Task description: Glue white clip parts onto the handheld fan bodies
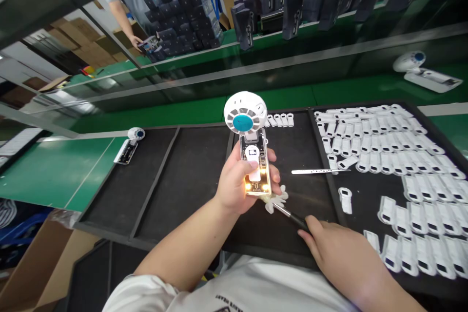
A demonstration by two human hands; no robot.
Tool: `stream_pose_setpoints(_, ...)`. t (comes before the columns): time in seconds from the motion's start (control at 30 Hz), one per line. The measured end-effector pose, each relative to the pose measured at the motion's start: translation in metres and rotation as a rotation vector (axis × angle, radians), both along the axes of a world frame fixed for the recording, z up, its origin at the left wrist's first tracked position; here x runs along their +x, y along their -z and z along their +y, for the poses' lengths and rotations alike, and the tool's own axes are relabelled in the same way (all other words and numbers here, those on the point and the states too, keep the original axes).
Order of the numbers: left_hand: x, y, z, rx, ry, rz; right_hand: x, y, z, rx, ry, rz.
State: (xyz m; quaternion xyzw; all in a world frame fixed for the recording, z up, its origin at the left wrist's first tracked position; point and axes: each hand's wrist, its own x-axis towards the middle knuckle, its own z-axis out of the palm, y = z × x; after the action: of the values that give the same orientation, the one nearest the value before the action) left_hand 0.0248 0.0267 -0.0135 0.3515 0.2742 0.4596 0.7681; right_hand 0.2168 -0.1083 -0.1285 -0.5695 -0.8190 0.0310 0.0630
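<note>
My left hand (234,180) is wrapped round the handle of a white handheld fan (244,109), held upright with its thumb on the front. The fan has a blue centre. Its see-through handle shows a circuit board, a small lit display and glowing orange lights. My right hand (336,243) grips the black handle of a slim tool (292,215) with a metal neck. The tool's tip points at a soft white crumpled piece (276,199) just below the fan handle; the tip's shape is hidden. White tweezers (314,171) lie on the black tray to the right.
Rows of white oblong covers (383,151) fill the right tray section. Several more white pieces (280,120) lie behind the fan. Other fans rest at the left (136,133) and far right (409,62). Beyond the rail, a person's hand (136,41) touches stacked dark boxes (183,14).
</note>
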Motion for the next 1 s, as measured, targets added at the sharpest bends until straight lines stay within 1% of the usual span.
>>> stream_pose_setpoints(0.27,-0.002,0.000,-0.001,-0.047,0.003,0.017,-0.001,-0.002,0.001,0.064,-0.013,-0.020)
stream_pose_setpoints(0.53,-0.002,0.000,-0.001,-0.050,-0.012,0.027,-0.001,-0.004,0.001,0.082,-0.018,-0.014)
stream_pose_setpoints(0.67,-0.001,0.001,-0.002,-0.049,-0.007,0.027,-0.001,-0.004,0.000,0.065,-0.020,-0.006)
stream_pose_setpoints(0.8,0.000,0.001,-0.004,-0.032,0.001,0.022,-0.004,0.000,0.000,0.046,-0.001,0.015)
stream_pose_setpoints(0.9,-0.003,-0.003,0.000,-0.068,-0.052,-0.002,-0.002,-0.002,0.005,0.007,0.058,0.067)
stream_pose_setpoints(1.0,-0.008,-0.007,0.011,-0.143,-0.127,-0.001,0.008,-0.016,0.010,-0.002,0.206,0.207)
